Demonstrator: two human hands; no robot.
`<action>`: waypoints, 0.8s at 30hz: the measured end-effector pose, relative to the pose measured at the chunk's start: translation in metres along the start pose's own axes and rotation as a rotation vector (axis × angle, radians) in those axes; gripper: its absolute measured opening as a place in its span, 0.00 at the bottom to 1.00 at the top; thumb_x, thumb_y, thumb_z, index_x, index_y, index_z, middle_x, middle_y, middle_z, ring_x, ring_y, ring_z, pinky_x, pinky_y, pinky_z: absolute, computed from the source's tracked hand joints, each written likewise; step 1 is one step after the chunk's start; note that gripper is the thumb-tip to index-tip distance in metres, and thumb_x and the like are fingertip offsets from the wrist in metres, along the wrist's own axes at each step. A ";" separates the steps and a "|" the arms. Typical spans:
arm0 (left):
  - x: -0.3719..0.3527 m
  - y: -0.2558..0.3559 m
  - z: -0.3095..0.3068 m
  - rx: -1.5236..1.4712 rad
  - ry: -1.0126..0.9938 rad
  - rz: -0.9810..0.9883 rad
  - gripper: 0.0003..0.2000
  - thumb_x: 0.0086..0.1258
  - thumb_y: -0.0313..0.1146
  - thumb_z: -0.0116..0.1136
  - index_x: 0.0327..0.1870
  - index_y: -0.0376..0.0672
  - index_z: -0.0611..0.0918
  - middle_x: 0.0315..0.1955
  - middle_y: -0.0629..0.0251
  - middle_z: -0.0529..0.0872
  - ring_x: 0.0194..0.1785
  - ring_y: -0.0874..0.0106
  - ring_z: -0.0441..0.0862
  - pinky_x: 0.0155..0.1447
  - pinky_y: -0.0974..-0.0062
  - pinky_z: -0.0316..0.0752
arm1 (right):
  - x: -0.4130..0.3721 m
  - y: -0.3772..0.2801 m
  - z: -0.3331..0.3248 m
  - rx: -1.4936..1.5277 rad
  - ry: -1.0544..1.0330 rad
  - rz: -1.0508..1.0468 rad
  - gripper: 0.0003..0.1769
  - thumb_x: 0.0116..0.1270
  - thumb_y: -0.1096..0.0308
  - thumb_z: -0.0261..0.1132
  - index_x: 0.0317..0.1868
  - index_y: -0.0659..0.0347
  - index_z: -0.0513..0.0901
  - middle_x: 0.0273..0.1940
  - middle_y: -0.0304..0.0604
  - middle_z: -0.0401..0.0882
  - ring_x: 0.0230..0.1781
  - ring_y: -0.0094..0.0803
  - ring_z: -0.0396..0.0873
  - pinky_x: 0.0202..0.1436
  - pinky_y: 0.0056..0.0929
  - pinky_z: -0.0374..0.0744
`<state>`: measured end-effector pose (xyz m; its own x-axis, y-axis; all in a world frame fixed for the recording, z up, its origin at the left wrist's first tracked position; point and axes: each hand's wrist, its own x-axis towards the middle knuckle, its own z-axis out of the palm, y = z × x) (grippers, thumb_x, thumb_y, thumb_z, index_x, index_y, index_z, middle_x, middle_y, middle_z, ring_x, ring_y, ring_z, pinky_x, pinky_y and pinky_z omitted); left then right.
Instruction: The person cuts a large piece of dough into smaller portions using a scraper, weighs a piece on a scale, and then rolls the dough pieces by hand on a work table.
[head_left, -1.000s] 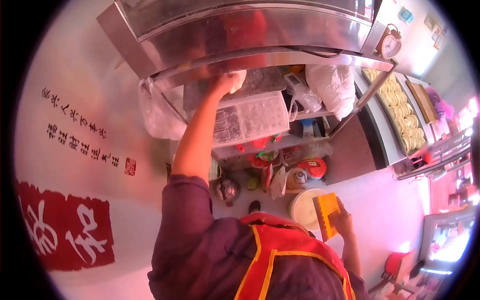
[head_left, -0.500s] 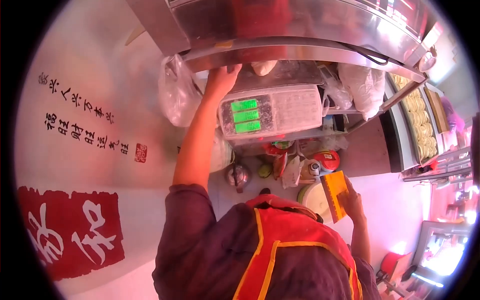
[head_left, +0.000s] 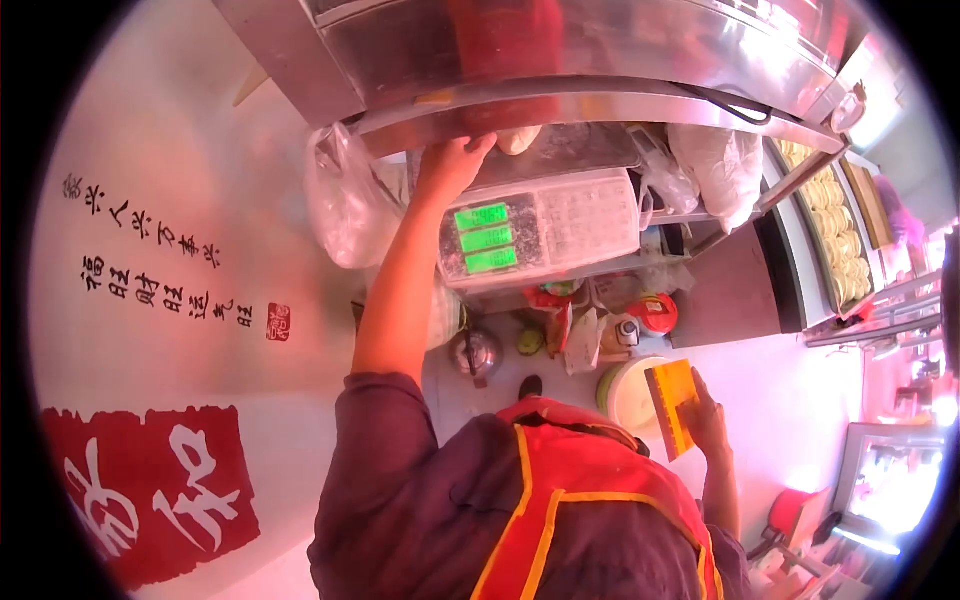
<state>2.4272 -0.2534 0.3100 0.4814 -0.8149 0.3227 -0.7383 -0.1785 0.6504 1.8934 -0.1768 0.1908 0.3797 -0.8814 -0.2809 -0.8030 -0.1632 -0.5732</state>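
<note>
My left hand is at the left part of the scale's metal plate, its fingers curled together beside a pale dough piece. What the fingers hold, if anything, is hidden. The dough is partly covered by the steel edge above. Below the plate, the white scale shows green lit digits, too blurred to read surely. On the right, my right hand grips a yellow scraper by its side, held over the edge of a round white bucket.
A steel cabinet overhangs the scale. Plastic bags hang left and right of it. Below are a metal kettle and a red-lidded container. Trays of pale dough pieces stand far right.
The view has shifted slightly. My left hand has moved a little to the right relative to the scale, nearer the dough. The green digits have changed. My right hand still holds the scraper.
</note>
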 end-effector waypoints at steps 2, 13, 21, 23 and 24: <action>0.006 -0.002 0.010 -0.041 -0.036 0.026 0.28 0.63 0.51 0.61 0.56 0.36 0.78 0.49 0.52 0.82 0.53 0.61 0.80 0.56 0.67 0.73 | -0.008 0.003 0.003 0.004 0.025 0.010 0.33 0.65 0.71 0.56 0.72 0.52 0.60 0.39 0.60 0.82 0.37 0.56 0.83 0.42 0.42 0.82; 0.083 -0.011 0.122 -0.061 -0.036 0.478 0.29 0.62 0.42 0.64 0.62 0.35 0.72 0.61 0.48 0.73 0.65 0.56 0.69 0.68 0.64 0.61 | -0.040 0.029 0.026 0.006 0.003 0.481 0.33 0.65 0.61 0.54 0.72 0.43 0.60 0.35 0.62 0.81 0.35 0.54 0.82 0.41 0.46 0.78; 0.176 -0.050 0.161 -0.264 -0.261 0.245 0.18 0.70 0.37 0.54 0.54 0.33 0.78 0.52 0.56 0.82 0.56 0.66 0.77 0.62 0.71 0.68 | -0.105 0.085 0.050 0.151 0.223 0.671 0.31 0.67 0.63 0.49 0.72 0.37 0.59 0.36 0.62 0.80 0.34 0.54 0.80 0.40 0.46 0.77; 0.075 0.039 0.144 -0.434 -0.293 0.154 0.19 0.70 0.37 0.54 0.55 0.34 0.78 0.51 0.57 0.81 0.56 0.66 0.77 0.62 0.71 0.68 | -0.162 0.104 0.056 0.180 0.270 0.726 0.32 0.67 0.64 0.50 0.72 0.36 0.59 0.36 0.62 0.80 0.34 0.54 0.81 0.40 0.46 0.77; 0.044 0.043 0.166 -0.557 -0.393 0.110 0.21 0.70 0.41 0.54 0.56 0.33 0.76 0.52 0.58 0.80 0.55 0.68 0.76 0.61 0.72 0.68 | -0.189 0.111 0.064 0.194 0.288 0.761 0.32 0.67 0.64 0.50 0.72 0.36 0.58 0.37 0.62 0.80 0.35 0.54 0.81 0.40 0.46 0.77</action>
<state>2.3378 -0.3887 0.2380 0.1326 -0.9703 0.2025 -0.3693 0.1412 0.9185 1.7620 0.0000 0.1316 -0.3880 -0.8031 -0.4522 -0.6891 0.5786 -0.4363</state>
